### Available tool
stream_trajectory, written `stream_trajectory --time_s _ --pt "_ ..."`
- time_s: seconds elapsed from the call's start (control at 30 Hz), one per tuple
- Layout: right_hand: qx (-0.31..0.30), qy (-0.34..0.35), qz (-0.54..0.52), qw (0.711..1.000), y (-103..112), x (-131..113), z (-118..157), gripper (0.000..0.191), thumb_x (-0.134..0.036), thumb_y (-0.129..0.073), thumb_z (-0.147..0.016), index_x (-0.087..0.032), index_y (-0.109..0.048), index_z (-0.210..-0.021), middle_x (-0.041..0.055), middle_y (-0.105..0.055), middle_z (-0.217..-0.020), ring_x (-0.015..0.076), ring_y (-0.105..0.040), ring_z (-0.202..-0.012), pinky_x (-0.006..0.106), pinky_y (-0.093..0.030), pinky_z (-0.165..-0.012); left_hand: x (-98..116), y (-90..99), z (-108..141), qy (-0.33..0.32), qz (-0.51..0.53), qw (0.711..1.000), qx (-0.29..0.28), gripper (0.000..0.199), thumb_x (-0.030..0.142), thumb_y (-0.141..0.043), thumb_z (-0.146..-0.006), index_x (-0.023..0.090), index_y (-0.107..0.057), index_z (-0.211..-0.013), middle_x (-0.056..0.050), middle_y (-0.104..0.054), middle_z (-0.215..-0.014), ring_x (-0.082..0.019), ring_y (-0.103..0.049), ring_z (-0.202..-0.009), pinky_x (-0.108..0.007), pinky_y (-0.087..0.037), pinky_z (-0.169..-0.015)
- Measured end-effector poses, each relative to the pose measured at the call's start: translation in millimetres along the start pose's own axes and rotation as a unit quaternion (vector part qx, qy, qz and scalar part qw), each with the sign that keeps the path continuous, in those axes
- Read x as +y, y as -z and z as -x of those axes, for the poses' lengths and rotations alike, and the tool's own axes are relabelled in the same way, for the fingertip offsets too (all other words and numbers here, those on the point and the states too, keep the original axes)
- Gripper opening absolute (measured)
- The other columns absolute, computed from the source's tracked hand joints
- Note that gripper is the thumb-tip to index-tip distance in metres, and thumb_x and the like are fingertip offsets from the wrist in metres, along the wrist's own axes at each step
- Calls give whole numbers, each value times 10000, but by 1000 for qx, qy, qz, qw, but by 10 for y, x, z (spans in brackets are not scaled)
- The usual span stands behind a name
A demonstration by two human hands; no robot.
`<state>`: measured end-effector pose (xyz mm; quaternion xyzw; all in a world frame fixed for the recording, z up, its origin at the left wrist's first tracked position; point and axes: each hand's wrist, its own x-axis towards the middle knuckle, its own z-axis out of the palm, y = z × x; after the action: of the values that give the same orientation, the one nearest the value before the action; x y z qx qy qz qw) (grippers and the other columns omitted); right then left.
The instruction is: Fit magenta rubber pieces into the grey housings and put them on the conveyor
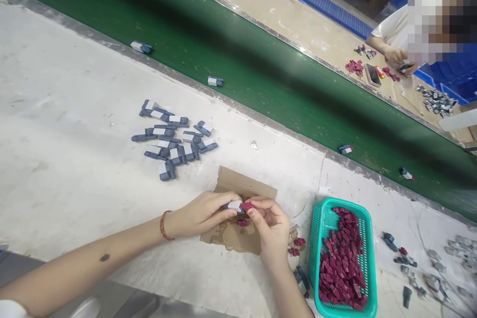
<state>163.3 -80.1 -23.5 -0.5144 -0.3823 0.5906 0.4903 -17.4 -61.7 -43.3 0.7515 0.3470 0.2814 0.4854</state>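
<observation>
My left hand (208, 213) is closed on a small grey and dark blue plastic part (234, 205), holding it level above a piece of brown cardboard (238, 238). Between the thumb and fingers of my right hand (271, 221) is a small maroon plastic piece (247, 206), which meets the right end of the grey and blue part. Whether the two are joined I cannot tell. Just under my fingers another maroon piece (243, 223) shows on the cardboard. Farther up the table, left of the cardboard, lies a loose group of grey and blue parts (175, 139).
To the right stands a teal basket (315, 253) of maroon pieces, with loose grey and blue parts (407, 296) beyond it. A green conveyor belt (261, 94) runs diagonally behind, carrying several parts. Across it a person (395, 35) handles similar pieces.
</observation>
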Motion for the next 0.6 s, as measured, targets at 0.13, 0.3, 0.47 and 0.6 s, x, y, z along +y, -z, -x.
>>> stream_trajectory --time_s 0.13,0.3,0.47,0.6 --pt "-14 57 95 994 2 -16 14 15 -208 -715 -761 -205 -717 -746 55 -744 -810 195 -692 -794 315 -560 -724 1 -2 4 7 -9 1000 -7 267 327 -330 -1010 171 -542 -970 -39 -674 -820 -160 -630 -690 -225 -440 -616" --pt "-60 108 204 971 65 -135 20 74 -175 -664 -815 -212 -721 -786 47 -736 -820 186 -684 -795 303 -544 -743 -1 -9 10 4 -28 1000 -10 333 365 -293 -1014 176 -560 -953 -56 -683 -824 -172 -638 -698 -239 -460 -627" --pt "-102 123 218 963 88 -154 59 81 -187 -655 -846 -203 -713 -792 44 -726 -804 171 -676 -764 276 -536 -719 12 3 62 -36 -68 997 -11 290 297 -313 -1010 180 -577 -978 -70 -709 -865 -183 -668 -739 -243 -493 -655" --pt "-110 132 231 958 57 -176 134 106 -227 -631 -881 -204 -728 -847 56 -733 -851 176 -676 -804 285 -529 -745 12 -2 92 -55 -94 994 -1 239 262 -373 -990 200 -603 -1007 -56 -724 -849 -183 -678 -714 -237 -509 -651"
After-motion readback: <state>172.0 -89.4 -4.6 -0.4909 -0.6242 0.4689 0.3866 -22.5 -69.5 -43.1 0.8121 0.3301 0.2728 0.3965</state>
